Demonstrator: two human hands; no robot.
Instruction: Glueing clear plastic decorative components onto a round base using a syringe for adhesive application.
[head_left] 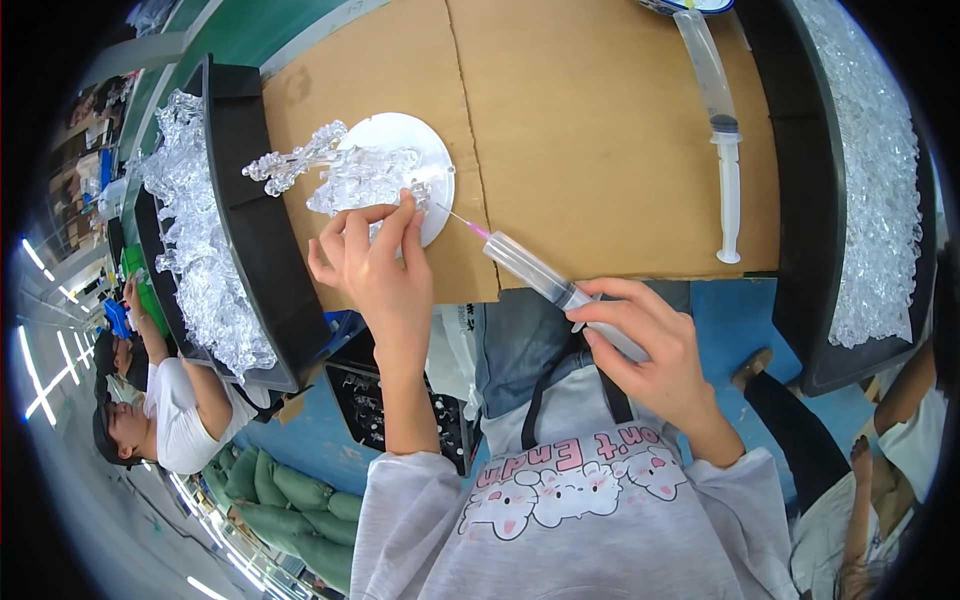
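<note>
My right hand (pixel 640 335) is wrapped round a clear syringe (pixel 530 268), tilted up and to the left. Its pink-hubbed needle (pixel 472 226) points at the fingertips of my left hand (pixel 375 255). Those fingertips are pinched together over the right part of a round white plate (pixel 435 150), on a small clear piece (pixel 420 192); its exact shape is too small to tell. On the plate lies a heap of clear plastic pieces (pixel 365 175). A clear beaded-looking branch (pixel 290 165) sticks out past the plate's left edge.
Brown cardboard (pixel 600 140) covers the table. A second syringe (pixel 722 140) lies at the right, near a blue-rimmed bowl (pixel 690 5). Black bins flank the table: the left bin (pixel 250 200) holds clear plastic pieces, the right bin (pixel 800 200) small clear bits. Other people sit at both sides.
</note>
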